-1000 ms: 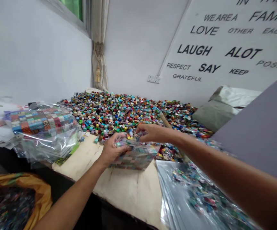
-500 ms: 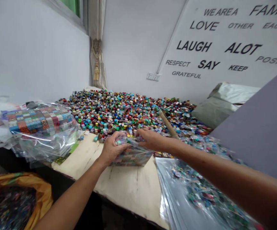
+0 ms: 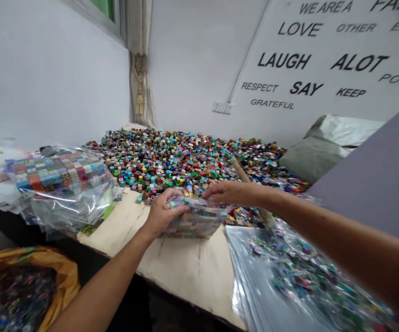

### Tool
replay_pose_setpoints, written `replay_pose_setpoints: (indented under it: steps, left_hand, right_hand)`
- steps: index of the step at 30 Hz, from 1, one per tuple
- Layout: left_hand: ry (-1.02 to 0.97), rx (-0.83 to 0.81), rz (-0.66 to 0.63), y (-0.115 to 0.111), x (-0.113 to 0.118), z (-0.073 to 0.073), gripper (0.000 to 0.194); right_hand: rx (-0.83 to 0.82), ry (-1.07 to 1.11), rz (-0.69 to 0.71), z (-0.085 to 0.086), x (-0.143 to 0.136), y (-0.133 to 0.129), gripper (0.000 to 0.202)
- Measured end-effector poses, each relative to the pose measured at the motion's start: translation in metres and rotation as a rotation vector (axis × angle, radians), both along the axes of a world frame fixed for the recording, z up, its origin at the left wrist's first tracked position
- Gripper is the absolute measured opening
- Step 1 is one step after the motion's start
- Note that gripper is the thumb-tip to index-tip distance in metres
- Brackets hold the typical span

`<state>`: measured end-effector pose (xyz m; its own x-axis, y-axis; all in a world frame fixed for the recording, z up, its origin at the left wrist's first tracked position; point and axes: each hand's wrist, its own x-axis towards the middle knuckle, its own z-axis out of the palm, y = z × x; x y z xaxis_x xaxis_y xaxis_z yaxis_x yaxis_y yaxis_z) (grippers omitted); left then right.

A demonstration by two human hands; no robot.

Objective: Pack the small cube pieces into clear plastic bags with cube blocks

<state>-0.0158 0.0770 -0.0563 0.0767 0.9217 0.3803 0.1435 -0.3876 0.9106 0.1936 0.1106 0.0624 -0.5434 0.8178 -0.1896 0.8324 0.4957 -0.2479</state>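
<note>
Wall lettering (image 3: 284, 61) reads “LAUGH ALOT” and “GRATEFUL”; the left hand (image 3: 162, 213) grips 1 clear bag of blocks (image 3: 194, 224); whether the right hand (image 3: 227, 192) holds it, I can't tell.

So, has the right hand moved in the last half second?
Yes: the right hand now sits slightly farther right, judged against the wall socket.

Remotely I see a socket (image 3: 222, 108), a curtain (image 3: 140, 41) to its left, lettering (image 3: 284, 61) upper right and a sack (image 3: 317, 154) lower right.
</note>
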Motion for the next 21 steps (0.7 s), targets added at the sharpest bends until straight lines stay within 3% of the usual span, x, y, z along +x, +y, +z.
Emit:
replay_pose_setpoints:
  steps: [3, 12, 18, 21]
  left_hand:
    - [-0.015, -0.013, -0.006, 0.001, 0.001, -0.001, 0.035]
    - [-0.045, -0.089, -0.063, 0.002, -0.003, 0.011, 0.039]
    - [0.152, 0.049, 0.066, -0.003, 0.002, 0.027, 0.022]
    - [0.203, 0.115, 0.06, -0.006, 0.008, 0.034, 0.013]
  right_hand:
    - [-0.14, -0.017, 0.016, -0.002, -0.003, 0.005, 0.021]
    - [0.037, -0.31, 0.015, -0.001, -0.022, 0.005, 0.02]
    - [0.066, -0.357, -0.003, -0.003, -0.025, 0.007, 0.017]
    - [0.093, -0.39, -0.02, 0.0, -0.03, 0.004, 0.014]
